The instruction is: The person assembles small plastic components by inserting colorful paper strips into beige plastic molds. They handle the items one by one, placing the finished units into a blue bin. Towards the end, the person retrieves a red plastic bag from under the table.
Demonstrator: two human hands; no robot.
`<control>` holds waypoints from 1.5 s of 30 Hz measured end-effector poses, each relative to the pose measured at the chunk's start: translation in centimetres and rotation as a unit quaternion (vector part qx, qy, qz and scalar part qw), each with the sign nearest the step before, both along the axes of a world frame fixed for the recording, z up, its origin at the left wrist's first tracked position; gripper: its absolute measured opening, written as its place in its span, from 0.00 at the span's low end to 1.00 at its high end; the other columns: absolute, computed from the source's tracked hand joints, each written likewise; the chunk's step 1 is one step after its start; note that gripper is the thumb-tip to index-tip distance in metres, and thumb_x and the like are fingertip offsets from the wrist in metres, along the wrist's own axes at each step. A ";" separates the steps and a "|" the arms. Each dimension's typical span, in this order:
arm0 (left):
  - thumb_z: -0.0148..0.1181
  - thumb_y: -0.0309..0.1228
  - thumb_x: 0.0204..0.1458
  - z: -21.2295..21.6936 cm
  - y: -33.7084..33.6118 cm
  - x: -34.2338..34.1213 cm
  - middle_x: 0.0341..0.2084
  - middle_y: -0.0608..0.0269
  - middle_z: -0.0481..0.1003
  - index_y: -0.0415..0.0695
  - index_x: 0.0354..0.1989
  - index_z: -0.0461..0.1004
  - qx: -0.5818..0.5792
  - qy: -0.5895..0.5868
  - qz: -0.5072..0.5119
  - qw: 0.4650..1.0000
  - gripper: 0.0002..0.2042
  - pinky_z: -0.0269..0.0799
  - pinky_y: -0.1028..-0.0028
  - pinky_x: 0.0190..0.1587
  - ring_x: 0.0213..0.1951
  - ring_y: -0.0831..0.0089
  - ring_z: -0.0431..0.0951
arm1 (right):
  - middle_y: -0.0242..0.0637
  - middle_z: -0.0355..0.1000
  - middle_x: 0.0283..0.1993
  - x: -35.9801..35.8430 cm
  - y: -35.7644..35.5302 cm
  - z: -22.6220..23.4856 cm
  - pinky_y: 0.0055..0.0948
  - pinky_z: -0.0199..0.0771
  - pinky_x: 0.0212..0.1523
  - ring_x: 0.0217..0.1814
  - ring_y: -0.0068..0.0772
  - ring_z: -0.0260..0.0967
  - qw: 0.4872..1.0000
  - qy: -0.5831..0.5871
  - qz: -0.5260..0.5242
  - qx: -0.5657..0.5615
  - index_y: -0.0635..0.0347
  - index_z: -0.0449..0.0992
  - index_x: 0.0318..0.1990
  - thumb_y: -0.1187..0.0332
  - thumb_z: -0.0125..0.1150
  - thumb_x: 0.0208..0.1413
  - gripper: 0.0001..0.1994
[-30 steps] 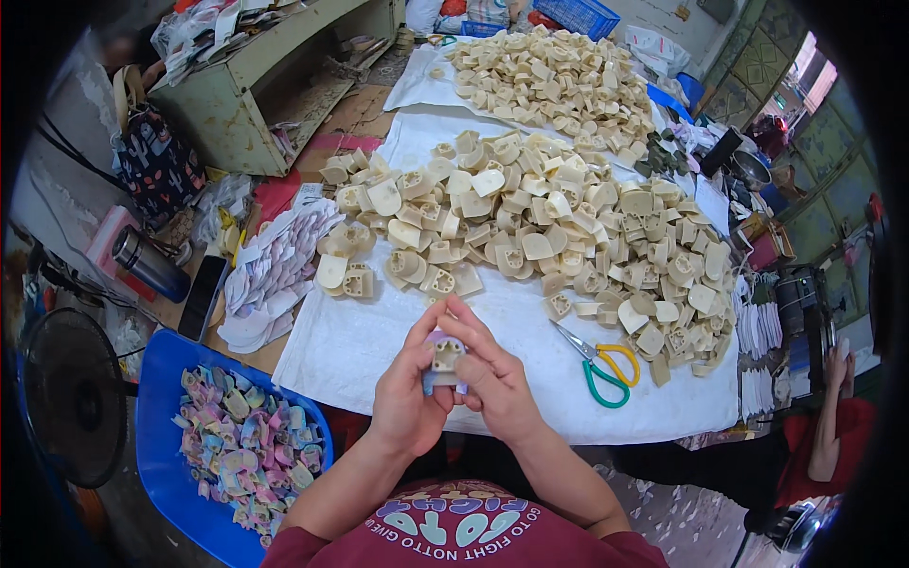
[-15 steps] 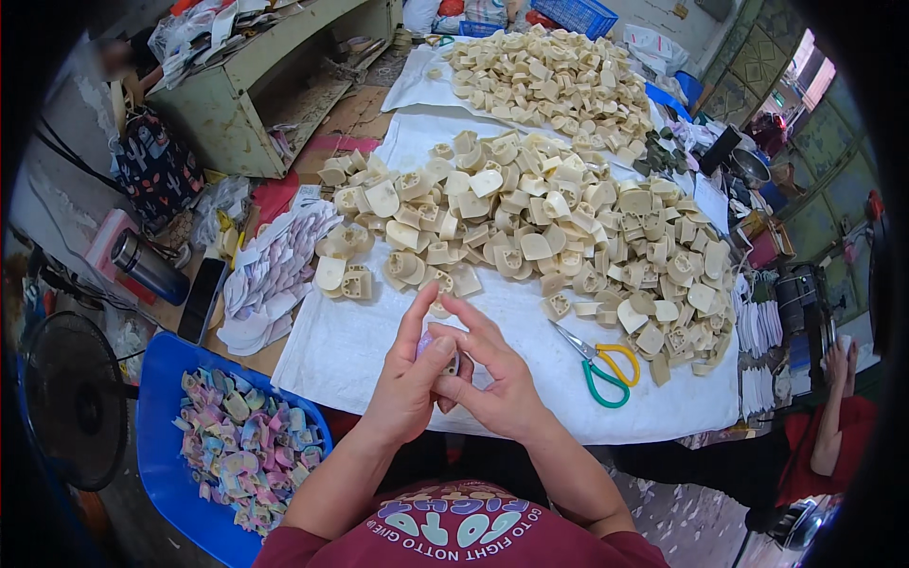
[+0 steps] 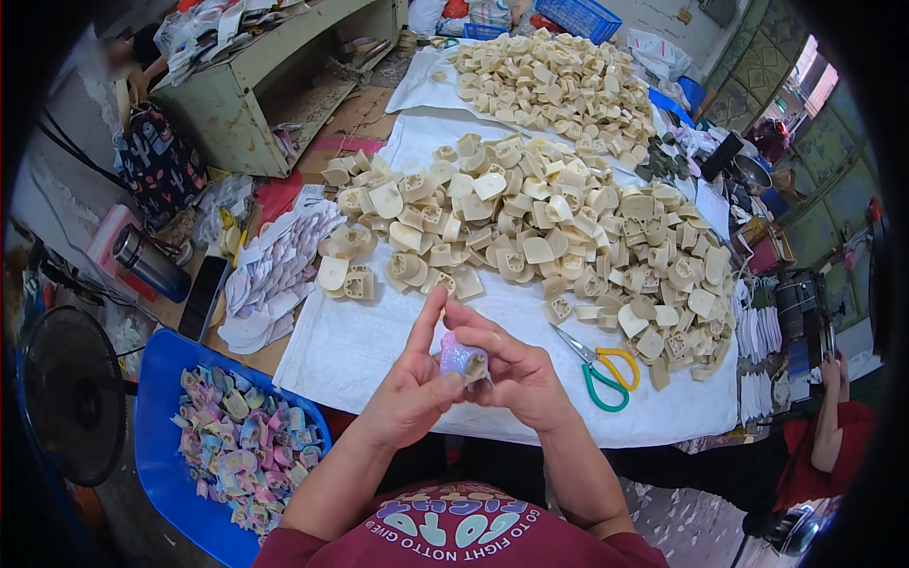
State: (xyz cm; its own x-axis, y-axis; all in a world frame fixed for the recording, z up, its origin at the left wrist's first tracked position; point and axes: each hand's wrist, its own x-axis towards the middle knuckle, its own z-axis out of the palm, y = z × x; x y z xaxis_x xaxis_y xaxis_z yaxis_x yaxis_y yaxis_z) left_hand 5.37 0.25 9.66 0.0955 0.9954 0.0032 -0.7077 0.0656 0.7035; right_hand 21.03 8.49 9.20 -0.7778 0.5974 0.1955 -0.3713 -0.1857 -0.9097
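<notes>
Between our left hand [image 3: 407, 396] and right hand [image 3: 527, 386], both closed on it, we hold a shiny pink-and-purple block [image 3: 460, 358], with coloured pieces [image 3: 248, 440] beside us in the blue tub [image 3: 154, 426] seemingly finished, while the near heap [image 3: 538, 248] and far heap [image 3: 554, 85] of bare cream blocks seem yet uncovered.

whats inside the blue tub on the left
The blue tub holds a heap of small multicoloured pieces, mostly pink, blue and yellowish. Only the top ones show; whatever lies beneath them, and the tub's bottom, is covered.
</notes>
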 end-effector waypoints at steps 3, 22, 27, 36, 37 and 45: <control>0.59 0.24 0.54 0.5 0.2 0.4 0.49 0.59 0.71 0.55 0.72 0.27 0.064 0.074 0.018 0.995 0.48 0.67 0.68 0.52 0.52 0.70 0.72 | 0.37 0.54 0.70 -0.6 -0.7 0.3 0.25 0.66 0.55 0.70 0.32 0.53 0.996 -0.050 -0.061 -0.036 0.59 0.66 0.63 0.76 0.60 0.54 0.26; 0.71 0.27 0.30 2.5 0.5 -2.6 0.30 0.58 0.73 0.41 0.44 0.72 0.240 0.715 0.154 0.638 0.26 0.69 0.64 0.39 0.33 0.56 0.74 | 0.33 0.78 0.37 0.6 -0.4 0.6 0.19 0.71 0.39 0.38 0.17 0.71 0.979 -0.159 -0.124 -0.004 0.67 0.79 0.45 0.72 0.57 0.60 0.10; 0.71 0.26 0.32 0.7 0.7 -1.0 0.26 0.59 0.73 0.41 0.41 0.71 0.201 0.687 0.239 0.656 0.23 0.72 0.68 0.30 0.28 0.61 0.74 | 0.30 0.77 0.37 -0.2 0.0 0.9 0.17 0.69 0.39 0.37 0.15 0.68 0.971 -0.184 -0.150 0.028 0.67 0.78 0.47 0.69 0.55 0.62 0.12; 0.70 0.27 0.34 -1.3 1.7 1.2 0.23 0.54 0.75 0.38 0.35 0.68 0.074 0.639 0.306 0.702 0.20 0.74 0.72 0.24 0.21 0.66 0.78 | 0.30 0.75 0.41 -1.5 0.0 -0.6 0.19 0.69 0.44 0.41 0.18 0.69 0.975 -0.099 -0.154 -0.128 0.65 0.75 0.51 0.65 0.50 0.65 0.15; 0.71 0.27 0.34 -1.2 1.9 1.2 0.23 0.54 0.75 0.37 0.35 0.67 0.077 0.643 0.317 0.693 0.20 0.74 0.72 0.24 0.21 0.66 0.78 | 0.31 0.75 0.42 -1.7 0.0 -0.7 0.20 0.68 0.45 0.42 0.19 0.69 0.974 -0.089 -0.162 -0.128 0.65 0.75 0.52 0.66 0.50 0.65 0.15; 0.73 0.33 0.37 -1.8 1.9 1.1 0.18 0.56 0.74 0.37 0.33 0.67 0.035 0.645 0.330 0.688 0.21 0.73 0.72 0.21 0.18 0.67 0.77 | 0.34 0.72 0.47 -2.0 -0.8 -1.1 0.22 0.67 0.50 0.48 0.21 0.68 0.978 -0.124 -0.134 -0.100 0.65 0.69 0.55 0.68 0.46 0.66 0.15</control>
